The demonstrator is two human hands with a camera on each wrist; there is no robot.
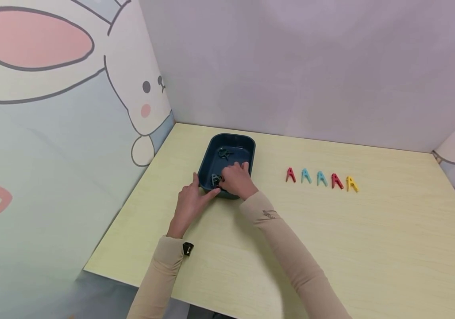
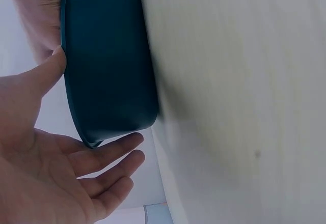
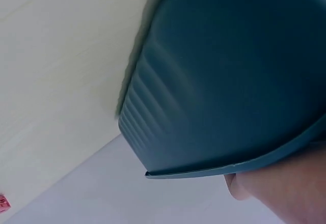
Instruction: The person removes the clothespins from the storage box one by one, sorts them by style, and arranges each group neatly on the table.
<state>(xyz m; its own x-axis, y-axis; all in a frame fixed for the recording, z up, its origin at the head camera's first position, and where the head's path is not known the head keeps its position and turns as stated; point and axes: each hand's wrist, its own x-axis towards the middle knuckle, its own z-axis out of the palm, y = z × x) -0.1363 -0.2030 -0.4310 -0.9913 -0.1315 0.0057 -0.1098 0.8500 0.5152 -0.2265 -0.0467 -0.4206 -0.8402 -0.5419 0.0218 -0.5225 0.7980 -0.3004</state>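
L hand (image 1: 189,201) is spread on the tub (image 2: 109,61), prob best hold it still; R hand (image 1: 237,179) is in nr pale clip (image 1: 214,179), can't tell if pinching, go easy

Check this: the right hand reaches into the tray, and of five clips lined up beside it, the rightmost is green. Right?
Not quite: the head view shows the rightmost clip yellow. The right hand does reach into the tray, with five clips lined up beside it.
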